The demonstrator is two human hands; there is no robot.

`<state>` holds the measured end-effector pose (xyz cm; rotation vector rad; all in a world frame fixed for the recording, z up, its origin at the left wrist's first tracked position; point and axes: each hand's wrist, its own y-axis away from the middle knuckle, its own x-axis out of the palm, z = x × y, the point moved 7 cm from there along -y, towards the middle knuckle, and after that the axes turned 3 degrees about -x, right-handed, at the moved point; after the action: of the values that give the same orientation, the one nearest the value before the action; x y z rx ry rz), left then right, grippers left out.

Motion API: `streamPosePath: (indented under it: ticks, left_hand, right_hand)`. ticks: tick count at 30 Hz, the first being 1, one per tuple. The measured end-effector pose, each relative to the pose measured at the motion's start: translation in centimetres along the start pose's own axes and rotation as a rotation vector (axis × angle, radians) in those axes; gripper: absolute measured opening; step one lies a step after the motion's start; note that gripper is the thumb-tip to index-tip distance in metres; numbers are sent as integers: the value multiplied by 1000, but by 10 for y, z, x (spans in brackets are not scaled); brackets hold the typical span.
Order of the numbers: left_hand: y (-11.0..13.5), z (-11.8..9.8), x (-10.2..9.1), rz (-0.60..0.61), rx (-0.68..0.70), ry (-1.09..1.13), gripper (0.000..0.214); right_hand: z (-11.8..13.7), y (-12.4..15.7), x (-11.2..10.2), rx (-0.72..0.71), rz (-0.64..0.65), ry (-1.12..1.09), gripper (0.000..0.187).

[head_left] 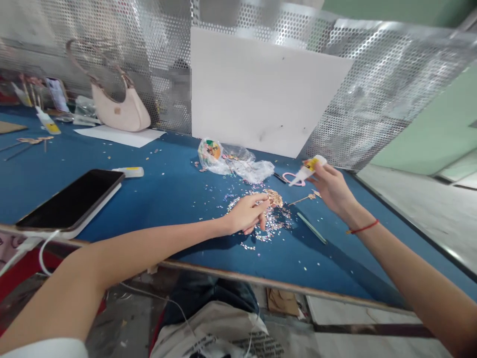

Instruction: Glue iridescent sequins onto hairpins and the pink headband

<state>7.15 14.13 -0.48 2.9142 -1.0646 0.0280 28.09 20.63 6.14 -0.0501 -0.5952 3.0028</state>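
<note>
My left hand [246, 214] is over the middle of the blue table with its fingers closed on a gold, sequin-like ornament [275, 198]; its exact kind is not clear. Beneath and around that hand spreads a pile of shiny sequins [275, 226]. To the right, my right hand [333, 188] is raised above the table and grips a small glue bottle [306, 172] with a yellow label. The bottle's white nozzle tilts down and left, apart from the ornament. A thin stick with a gold star tip [311, 197] and a pale green stick [312, 228] lie near my hands.
Behind my hands sit clear plastic bags [248, 166] and pink-handled scissors [288, 178]. A phone [74, 199] with a cable lies at left, near another glue bottle [130, 172]. Farther back stands a cream handbag [121, 107]. A white board [261, 94] leans against perforated metal.
</note>
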Motion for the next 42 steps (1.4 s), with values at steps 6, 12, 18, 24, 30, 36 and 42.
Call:
streamPosePath:
  ticks: [6,12,18,24,30,36,42]
  left_hand:
    - [-3,3,0,-1,-43,23,24]
    - [-3,0,1,-15,-20,-5,23]
    - [-4,3,1,-9,-57,-39,23]
    - [-8,8,0,2,-49,-54,35]
    - [-8,8,-1,6,-36,-75,37]
    - [-10,11,0,44,-38,-70,40]
    - [-11,14,1,64,-63,-86,36]
  right_hand:
    - [61,15,62,-262,152,48,33]
    - [70,39,86,-397,184,71,32]
    - [60,41,76,-390,184,80,39]
    - [63,46,80,-438,206,69,36]
    - [69,51,81,-447,198,76,29]
    - [63,50,78,-417,142,99,29]
    - [59,50,73,-394,66,111,31]
